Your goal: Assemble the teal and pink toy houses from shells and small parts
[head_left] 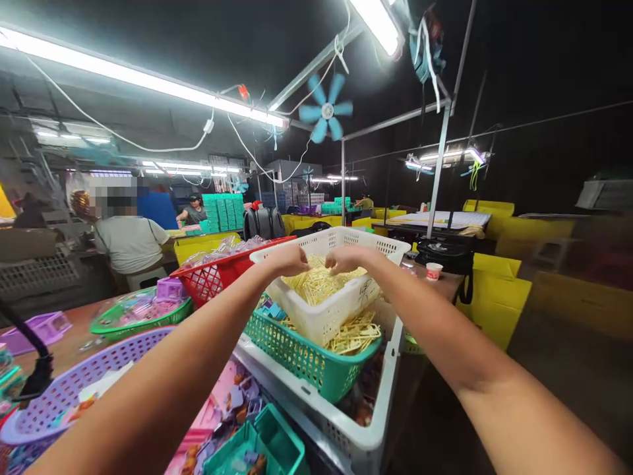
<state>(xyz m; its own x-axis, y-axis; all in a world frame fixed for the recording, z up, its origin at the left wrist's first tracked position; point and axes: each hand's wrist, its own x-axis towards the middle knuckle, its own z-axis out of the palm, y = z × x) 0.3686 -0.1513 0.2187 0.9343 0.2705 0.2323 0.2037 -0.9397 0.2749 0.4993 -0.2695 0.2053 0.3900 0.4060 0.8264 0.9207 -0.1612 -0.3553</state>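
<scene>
Both hands, left hand (289,259) and right hand (346,258), reach into the tilted white basket (341,307) atop the green basket (306,356), fingers curled over yellow sticks (316,284); whether pinching, cannot tell. Leaning could tip it, spilling sticks.

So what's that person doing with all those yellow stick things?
A person reaches both arms out over a white basket full of thin yellow sticks. The left hand and right hand are curled, fingers down in the sticks, close together. The white basket sits tilted on a green basket that holds more sticks. A red basket stands to the left, and other people work at tables further back.
</scene>
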